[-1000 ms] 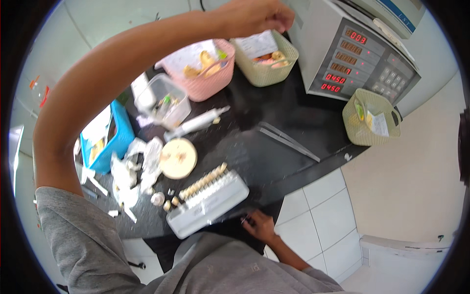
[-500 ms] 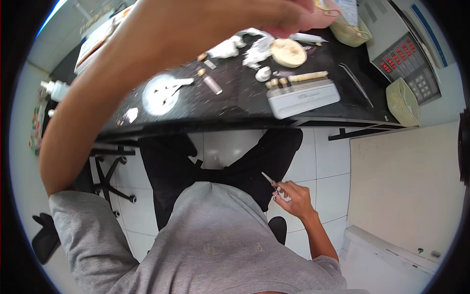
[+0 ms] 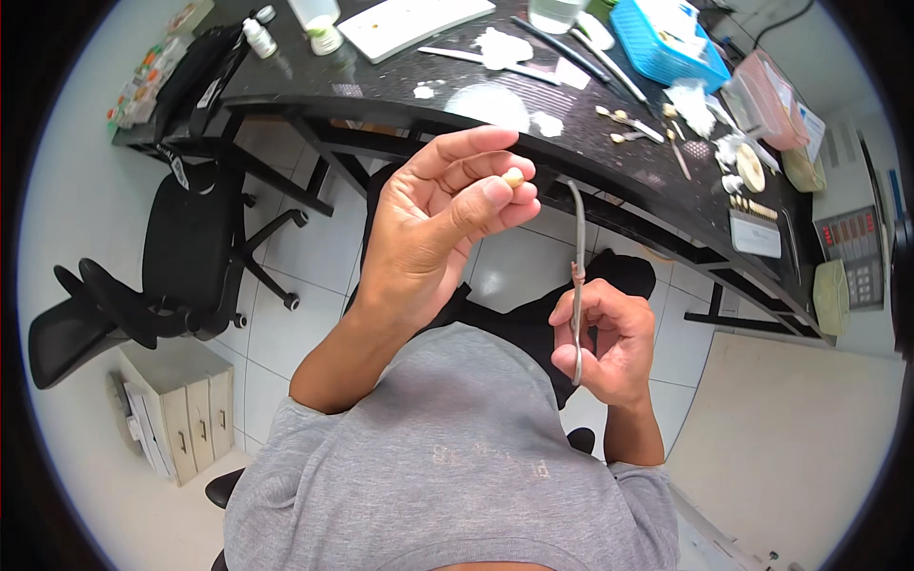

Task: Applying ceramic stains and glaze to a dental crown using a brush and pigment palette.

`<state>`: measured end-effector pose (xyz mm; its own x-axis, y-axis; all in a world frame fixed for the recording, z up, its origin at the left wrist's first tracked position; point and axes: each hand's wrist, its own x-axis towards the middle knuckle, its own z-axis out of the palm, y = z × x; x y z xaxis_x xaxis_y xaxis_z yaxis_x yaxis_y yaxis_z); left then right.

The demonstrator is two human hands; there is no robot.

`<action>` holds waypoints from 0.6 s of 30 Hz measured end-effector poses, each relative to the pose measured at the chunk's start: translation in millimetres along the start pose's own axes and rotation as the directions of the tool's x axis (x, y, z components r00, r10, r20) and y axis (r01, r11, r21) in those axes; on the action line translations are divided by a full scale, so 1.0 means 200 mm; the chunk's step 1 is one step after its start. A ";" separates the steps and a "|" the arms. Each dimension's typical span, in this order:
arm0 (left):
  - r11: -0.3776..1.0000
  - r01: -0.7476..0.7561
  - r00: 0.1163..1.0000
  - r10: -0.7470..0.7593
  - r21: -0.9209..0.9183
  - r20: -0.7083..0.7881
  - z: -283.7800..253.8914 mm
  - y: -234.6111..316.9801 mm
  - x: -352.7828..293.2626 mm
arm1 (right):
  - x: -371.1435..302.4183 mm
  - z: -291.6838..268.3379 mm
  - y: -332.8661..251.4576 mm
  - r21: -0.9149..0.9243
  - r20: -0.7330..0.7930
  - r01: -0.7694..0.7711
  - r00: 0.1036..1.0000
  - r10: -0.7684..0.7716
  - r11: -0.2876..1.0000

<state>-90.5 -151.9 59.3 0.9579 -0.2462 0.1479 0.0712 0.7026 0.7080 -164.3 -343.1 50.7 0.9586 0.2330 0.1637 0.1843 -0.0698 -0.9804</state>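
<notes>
Small cream-coloured piece (image 3: 513,177), rounded, pinched between thumb and fingertips of the left hand (image 3: 438,228), raised over the lap, near of the black counter's curved edge (image 3: 400,107). Right hand (image 3: 605,343), lower right, closed around a thin grey curved tool (image 3: 576,276). Open tiled floor (image 3: 305,285) lies left, beside a black chair (image 3: 181,276). Far right, a blue basket (image 3: 666,43) holds white packets.

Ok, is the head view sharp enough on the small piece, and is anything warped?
Head view: the small beige piece in the left hand is sharp and evenly lit; the black bench edge bows from fisheye; soft glare patches on its top.
</notes>
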 end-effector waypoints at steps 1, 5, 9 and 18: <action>1.000 0.000 1.000 0.000 -0.009 -0.024 -0.03 0.02 0.01 | 0.03 0.03 -0.01 -0.003 0.010 -0.007 1.000 0.007 1.000; 0.996 -0.072 0.995 0.075 0.045 -0.072 -0.13 0.05 0.06 | 0.19 0.11 -0.03 -0.114 0.092 -0.043 0.994 0.054 0.992; 0.988 -0.125 0.984 0.136 0.093 -0.119 -0.22 0.07 0.16 | 0.32 0.14 -0.01 -0.161 0.122 -0.061 0.989 0.081 0.985; 0.956 -0.187 0.977 0.204 0.225 -0.056 -0.32 0.15 0.31 | 0.50 0.16 0.04 -0.140 0.153 -0.069 0.984 0.091 0.988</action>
<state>-12.1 -103.0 45.7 0.9664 -0.0600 0.2501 -0.1731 0.5677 0.8048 -73.5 -289.3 55.4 0.9269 0.3712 0.0554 0.1463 -0.2213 -0.9642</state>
